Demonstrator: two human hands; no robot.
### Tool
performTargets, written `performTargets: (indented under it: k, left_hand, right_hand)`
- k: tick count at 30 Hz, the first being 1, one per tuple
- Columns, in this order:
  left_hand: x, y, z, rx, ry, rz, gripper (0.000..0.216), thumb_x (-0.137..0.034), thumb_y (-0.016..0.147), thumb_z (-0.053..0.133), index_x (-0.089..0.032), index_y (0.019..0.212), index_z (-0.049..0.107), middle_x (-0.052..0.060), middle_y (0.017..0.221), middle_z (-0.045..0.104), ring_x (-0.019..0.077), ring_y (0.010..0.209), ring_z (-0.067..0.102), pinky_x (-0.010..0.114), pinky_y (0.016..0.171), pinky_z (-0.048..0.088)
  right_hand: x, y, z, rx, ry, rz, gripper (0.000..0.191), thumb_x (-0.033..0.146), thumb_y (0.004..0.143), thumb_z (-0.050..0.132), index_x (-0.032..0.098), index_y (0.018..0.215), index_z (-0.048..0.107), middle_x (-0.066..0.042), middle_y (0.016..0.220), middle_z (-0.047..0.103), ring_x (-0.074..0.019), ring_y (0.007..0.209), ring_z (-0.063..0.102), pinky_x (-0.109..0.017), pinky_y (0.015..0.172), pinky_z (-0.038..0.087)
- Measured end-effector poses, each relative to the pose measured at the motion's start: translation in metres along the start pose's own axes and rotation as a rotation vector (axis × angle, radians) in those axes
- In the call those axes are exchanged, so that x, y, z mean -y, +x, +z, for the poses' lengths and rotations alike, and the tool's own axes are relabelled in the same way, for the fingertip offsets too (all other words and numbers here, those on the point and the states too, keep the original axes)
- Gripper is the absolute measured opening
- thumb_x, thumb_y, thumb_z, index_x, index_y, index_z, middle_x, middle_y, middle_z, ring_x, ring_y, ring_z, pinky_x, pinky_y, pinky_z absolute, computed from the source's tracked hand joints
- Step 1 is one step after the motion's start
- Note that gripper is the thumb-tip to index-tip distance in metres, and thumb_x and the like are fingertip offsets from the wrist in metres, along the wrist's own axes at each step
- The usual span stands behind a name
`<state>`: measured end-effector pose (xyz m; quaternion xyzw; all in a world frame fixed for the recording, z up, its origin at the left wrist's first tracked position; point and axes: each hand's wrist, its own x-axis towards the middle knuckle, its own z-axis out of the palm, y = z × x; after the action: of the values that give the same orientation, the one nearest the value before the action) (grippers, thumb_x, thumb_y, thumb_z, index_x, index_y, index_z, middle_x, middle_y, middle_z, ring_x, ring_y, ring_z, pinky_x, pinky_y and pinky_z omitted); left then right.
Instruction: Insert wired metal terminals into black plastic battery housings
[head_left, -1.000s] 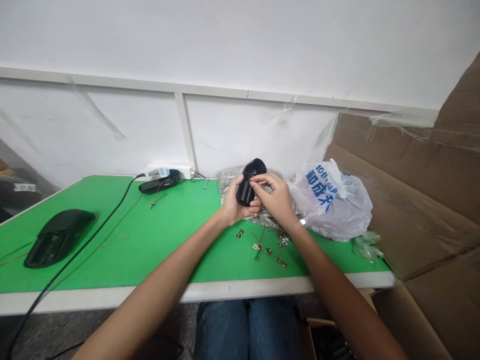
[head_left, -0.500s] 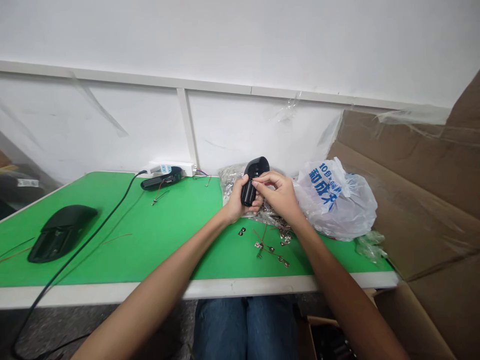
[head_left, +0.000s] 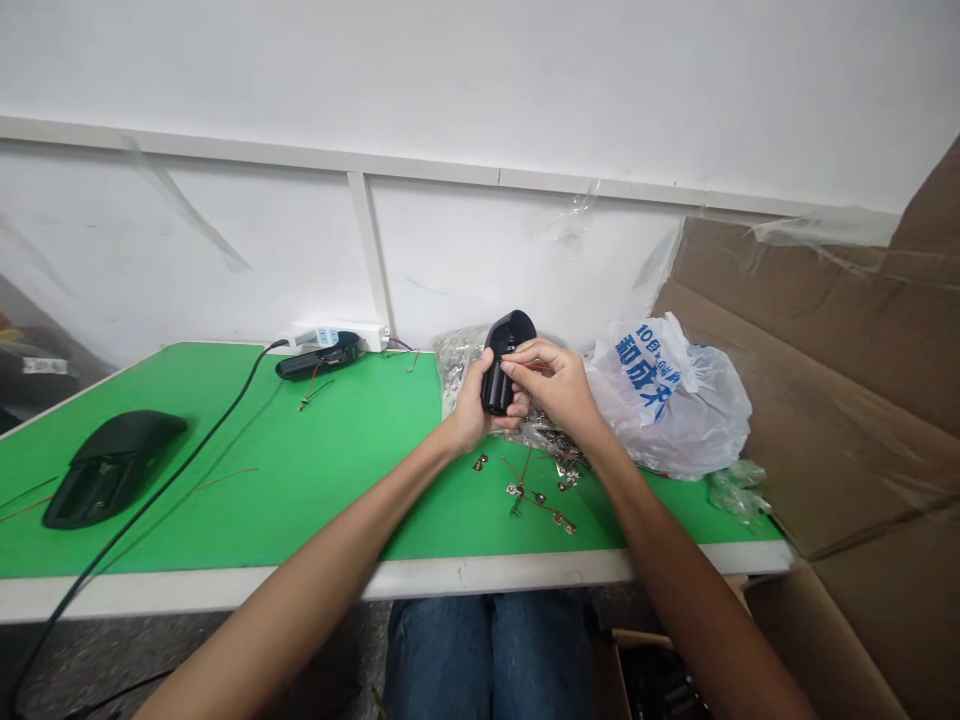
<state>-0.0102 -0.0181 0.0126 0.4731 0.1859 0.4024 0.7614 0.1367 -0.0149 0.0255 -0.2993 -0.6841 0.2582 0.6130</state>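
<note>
My left hand (head_left: pixel 471 408) is closed around a black curved plastic housing (head_left: pixel 496 392), held up over the table with its hollow side facing me. At the middle of that housing, my right hand (head_left: pixel 564 385) pinches a thin red wire (head_left: pixel 537 366) between thumb and fingertips. Whatever sits at the wire's end is hidden by the fingers. Below both hands, small metal contact pieces (head_left: pixel 564 522), some with wires attached, lie scattered on the green tabletop (head_left: pixel 315 510). Behind the left hand rests a clear plastic bag (head_left: pixel 457 350) of small metal parts.
Another black housing (head_left: pixel 112 465) lies at the left, with a black cable (head_left: pixel 176 450) running past it. A third housing (head_left: pixel 319 358) sits by a white power strip (head_left: pixel 371 335). On the right are a white plastic bag (head_left: pixel 701 410) and a cardboard sheet (head_left: pixel 840 400).
The view has shifted slightly. Both hands keep nearly the same hold, with the right fingertips still pressed at the middle of the housing.
</note>
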Motion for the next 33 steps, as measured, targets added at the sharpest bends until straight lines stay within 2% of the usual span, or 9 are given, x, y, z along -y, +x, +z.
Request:
performTargets:
  k: [9,14,21,25,33]
  left_hand:
    - [-0.009,-0.005,0.006,0.011,-0.182,-0.119,0.075,-0.081,0.098,0.02,-0.019,0.072,0.054,-0.001,0.054,0.046,0.0098,0.04,0.039,0.026,0.047,0.047]
    - [-0.01,-0.005,0.007,0.0,-0.214,-0.147,0.076,-0.085,0.095,0.023,-0.02,0.068,0.052,0.0,0.053,0.045,0.0106,0.04,0.04,0.027,0.047,0.048]
    - [-0.005,-0.002,0.005,-0.005,-0.134,-0.094,0.075,-0.082,0.096,0.021,-0.02,0.068,0.051,-0.001,0.05,0.044,0.0087,0.037,0.036,0.022,0.04,0.038]
    - [-0.001,0.0,0.004,-0.001,-0.091,-0.026,0.072,-0.084,0.093,0.029,-0.02,0.069,0.05,-0.002,0.05,0.044,0.0071,0.036,0.032,0.019,0.037,0.029]
    - [0.003,0.0,0.003,-0.013,-0.026,-0.026,0.071,-0.09,0.089,0.035,-0.022,0.073,0.048,-0.004,0.049,0.045,0.006,0.032,0.028,0.02,0.035,0.025]
  right_hand:
    - [0.003,-0.003,0.004,-0.041,-0.089,-0.057,0.01,0.03,0.089,0.076,0.025,0.097,0.08,-0.004,0.101,0.077,-0.0194,0.096,0.072,-0.037,0.088,0.061]
    - [0.003,-0.006,0.008,-0.075,-0.089,-0.1,0.006,0.03,0.092,0.074,0.025,0.093,0.076,-0.004,0.103,0.073,-0.0201,0.101,0.07,-0.038,0.091,0.06]
    - [0.008,-0.009,0.011,-0.086,-0.155,-0.081,0.008,0.03,0.095,0.07,0.024,0.09,0.073,-0.005,0.102,0.071,-0.02,0.099,0.069,-0.037,0.087,0.06]
    - [0.008,-0.01,0.011,-0.06,-0.141,-0.041,0.009,0.032,0.096,0.069,0.025,0.091,0.072,-0.004,0.105,0.071,-0.0195,0.096,0.068,-0.037,0.084,0.059]
    - [0.008,-0.013,0.015,-0.086,-0.141,-0.058,0.01,0.033,0.096,0.067,0.024,0.091,0.07,-0.005,0.102,0.07,-0.0198,0.096,0.068,-0.037,0.085,0.057]
